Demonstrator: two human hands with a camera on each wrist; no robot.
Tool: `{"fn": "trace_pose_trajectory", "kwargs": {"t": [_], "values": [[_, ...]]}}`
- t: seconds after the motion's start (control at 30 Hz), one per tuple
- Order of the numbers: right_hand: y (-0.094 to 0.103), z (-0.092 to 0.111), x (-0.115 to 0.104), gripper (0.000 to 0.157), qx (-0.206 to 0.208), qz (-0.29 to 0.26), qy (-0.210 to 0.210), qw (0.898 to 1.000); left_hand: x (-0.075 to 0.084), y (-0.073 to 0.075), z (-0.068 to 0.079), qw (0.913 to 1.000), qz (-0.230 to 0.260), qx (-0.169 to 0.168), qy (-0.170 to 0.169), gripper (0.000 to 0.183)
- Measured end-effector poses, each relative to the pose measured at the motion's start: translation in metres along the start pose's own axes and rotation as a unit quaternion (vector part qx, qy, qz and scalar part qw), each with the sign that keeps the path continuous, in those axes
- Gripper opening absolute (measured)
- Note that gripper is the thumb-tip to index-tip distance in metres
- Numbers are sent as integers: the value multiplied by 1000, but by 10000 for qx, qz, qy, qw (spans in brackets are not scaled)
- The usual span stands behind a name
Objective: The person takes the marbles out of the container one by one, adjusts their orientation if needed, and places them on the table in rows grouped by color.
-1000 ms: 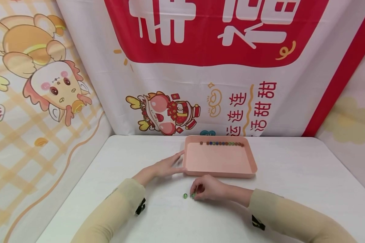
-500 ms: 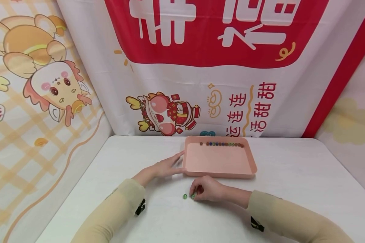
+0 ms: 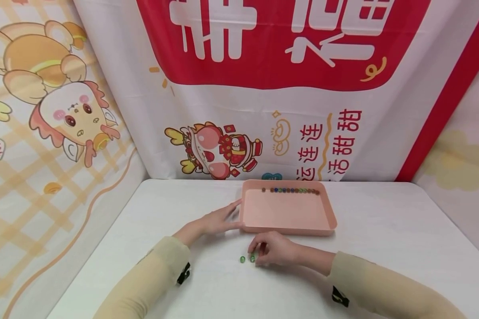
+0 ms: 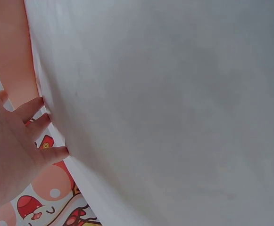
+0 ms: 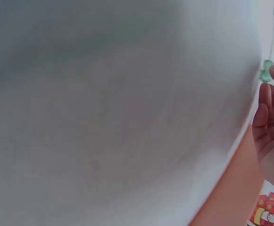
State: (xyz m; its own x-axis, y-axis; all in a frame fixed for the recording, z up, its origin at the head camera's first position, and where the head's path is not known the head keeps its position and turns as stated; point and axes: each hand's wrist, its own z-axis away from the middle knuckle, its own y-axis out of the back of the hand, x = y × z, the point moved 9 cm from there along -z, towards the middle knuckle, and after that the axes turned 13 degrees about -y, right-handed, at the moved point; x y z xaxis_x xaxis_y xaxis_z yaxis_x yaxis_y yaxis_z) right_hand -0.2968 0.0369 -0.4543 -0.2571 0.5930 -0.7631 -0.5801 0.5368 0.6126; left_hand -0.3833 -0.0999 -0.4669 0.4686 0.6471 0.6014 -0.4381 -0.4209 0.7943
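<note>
In the head view, a shallow pink tray (image 3: pixel 287 231) lies on the white table, with a row of brown, blue and green marbles (image 3: pixel 293 191) along its far side. My left hand (image 3: pixel 219 220) has its fingers spread, their tips against the tray's left side. In front of the tray, my right hand (image 3: pixel 277 249) is low over the table, thumb and index finger parted beside a green marble (image 3: pixel 252 258). A second green marble (image 3: pixel 242 259) sits just left of it. Both appear blurred as green marbles (image 5: pixel 266 70) by the right fingertips in the right wrist view.
One brown marble (image 3: pixel 263 190) sits slightly apart at the left end of the row. Behind the table (image 3: pixel 383 221) hangs a printed red and white cloth (image 3: pixel 223 97). A patterned cloth covers the left side wall (image 3: pixel 115 186).
My right thumb and index finger have parted, the hand has shifted slightly right, and more of the green marble shows. The left hand stays against the tray.
</note>
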Motion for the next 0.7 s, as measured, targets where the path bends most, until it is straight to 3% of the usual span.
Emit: {"fn": "trace_pose_trajectory", "kwargs": {"t": [0.23, 0.47, 0.7], "values": [[24, 11, -5, 21, 239, -219, -81, 9994, 1, 0, 0, 10000, 5, 20, -17, 87], [59, 26, -5, 17, 868, -210, -44, 9960, -1, -2, 0, 9999, 72, -7, 128, 88], [86, 33, 2, 18, 1319, 147, -59, 9911, 0, -1, 1, 9999, 58, -21, 139, 88]]}}
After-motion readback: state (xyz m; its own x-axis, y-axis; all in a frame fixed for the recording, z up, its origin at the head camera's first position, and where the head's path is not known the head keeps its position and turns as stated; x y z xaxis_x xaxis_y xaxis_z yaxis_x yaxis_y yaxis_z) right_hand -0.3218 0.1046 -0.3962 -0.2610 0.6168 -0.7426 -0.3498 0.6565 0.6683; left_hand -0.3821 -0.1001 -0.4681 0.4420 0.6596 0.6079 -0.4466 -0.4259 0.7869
